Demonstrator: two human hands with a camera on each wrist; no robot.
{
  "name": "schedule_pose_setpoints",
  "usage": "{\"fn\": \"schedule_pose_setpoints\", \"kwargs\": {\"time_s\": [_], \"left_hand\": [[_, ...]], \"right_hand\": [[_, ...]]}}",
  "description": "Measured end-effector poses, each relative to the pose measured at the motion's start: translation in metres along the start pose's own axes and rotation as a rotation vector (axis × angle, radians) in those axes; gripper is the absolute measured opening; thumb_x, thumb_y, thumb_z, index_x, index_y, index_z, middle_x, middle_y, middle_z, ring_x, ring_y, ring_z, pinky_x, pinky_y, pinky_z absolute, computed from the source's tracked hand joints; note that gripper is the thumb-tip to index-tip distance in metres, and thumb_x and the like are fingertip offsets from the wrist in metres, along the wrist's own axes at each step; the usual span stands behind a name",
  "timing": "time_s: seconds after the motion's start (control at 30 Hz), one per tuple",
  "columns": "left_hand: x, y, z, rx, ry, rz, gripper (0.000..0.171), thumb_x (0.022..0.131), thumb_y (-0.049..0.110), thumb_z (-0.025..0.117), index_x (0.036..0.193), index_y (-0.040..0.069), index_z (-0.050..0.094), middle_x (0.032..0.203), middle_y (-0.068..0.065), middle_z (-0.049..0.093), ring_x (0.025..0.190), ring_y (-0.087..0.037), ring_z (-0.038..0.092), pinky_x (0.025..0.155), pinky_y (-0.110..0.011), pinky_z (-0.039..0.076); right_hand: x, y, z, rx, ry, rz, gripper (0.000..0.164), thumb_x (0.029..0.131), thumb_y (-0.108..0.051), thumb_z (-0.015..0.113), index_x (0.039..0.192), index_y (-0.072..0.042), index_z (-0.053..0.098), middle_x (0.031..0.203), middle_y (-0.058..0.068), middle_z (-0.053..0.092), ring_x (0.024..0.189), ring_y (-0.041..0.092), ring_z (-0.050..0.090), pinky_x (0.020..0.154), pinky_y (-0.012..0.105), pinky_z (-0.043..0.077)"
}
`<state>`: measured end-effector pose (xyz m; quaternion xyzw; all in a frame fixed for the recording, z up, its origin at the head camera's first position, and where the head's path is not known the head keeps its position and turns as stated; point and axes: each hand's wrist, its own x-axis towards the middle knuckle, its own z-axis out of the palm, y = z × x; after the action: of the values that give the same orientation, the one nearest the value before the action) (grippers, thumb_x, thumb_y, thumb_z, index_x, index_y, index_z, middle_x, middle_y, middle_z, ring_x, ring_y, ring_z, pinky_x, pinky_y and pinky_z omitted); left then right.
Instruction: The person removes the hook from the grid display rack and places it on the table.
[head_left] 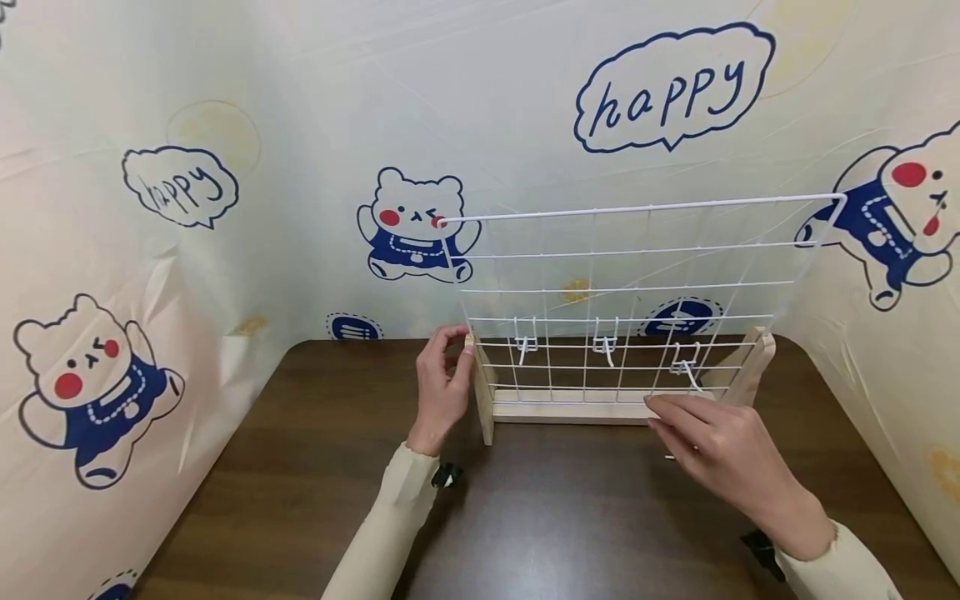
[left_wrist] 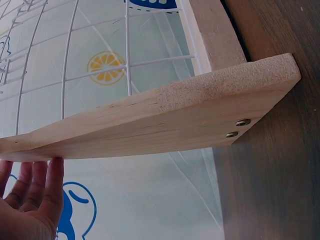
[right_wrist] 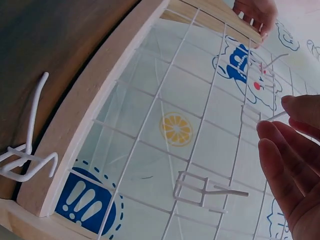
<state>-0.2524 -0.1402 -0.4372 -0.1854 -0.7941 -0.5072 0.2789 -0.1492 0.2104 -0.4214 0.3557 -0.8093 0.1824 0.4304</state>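
Observation:
A white wire grid panel stands in a wooden stand on the table. My left hand holds the top of the stand's left upright, fingertips against its outer face. Three white wire hooks hang on the grid: a left one, a middle one and a right one. My right hand is just in front of the grid's lower right, thumb and fingers bent with a small gap between them and nothing held. Another white hook lies on the table, mostly hidden by the right hand in the head view.
The dark wood table has patterned cloth walls at the back and both sides. The stand's right upright rises beyond my right hand. The grid's top edge stands well above both hands.

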Motion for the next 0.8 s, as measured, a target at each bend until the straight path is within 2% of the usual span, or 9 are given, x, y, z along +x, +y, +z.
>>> {"fn": "schedule_pose_setpoints", "kwargs": {"time_s": [0.3, 0.8], "left_hand": [[-0.001, 0.000, -0.002, -0.004, -0.008, -0.013, 0.023, 0.103, 0.013, 0.058, 0.122, 0.004, 0.065, 0.120, -0.012, 0.069, 0.108, -0.024, 0.068, 0.079, -0.028, 0.061], [0.000, -0.002, 0.000, -0.012, -0.005, -0.005, 0.023, 0.102, 0.013, 0.058, 0.121, 0.002, 0.065, 0.119, -0.013, 0.069, 0.107, -0.024, 0.068, 0.076, -0.026, 0.061]], "right_hand": [[0.011, -0.002, 0.000, -0.011, 0.002, 0.023, 0.048, 0.110, -0.038, 0.048, 0.104, -0.002, 0.079, 0.092, 0.011, 0.081, 0.069, 0.024, 0.077, 0.058, 0.040, 0.059], [0.025, 0.001, 0.009, -0.005, 0.096, 0.033, 0.045, 0.109, -0.038, 0.052, 0.106, -0.002, 0.078, 0.089, 0.013, 0.080, 0.067, 0.025, 0.076, 0.057, 0.040, 0.058]]}}
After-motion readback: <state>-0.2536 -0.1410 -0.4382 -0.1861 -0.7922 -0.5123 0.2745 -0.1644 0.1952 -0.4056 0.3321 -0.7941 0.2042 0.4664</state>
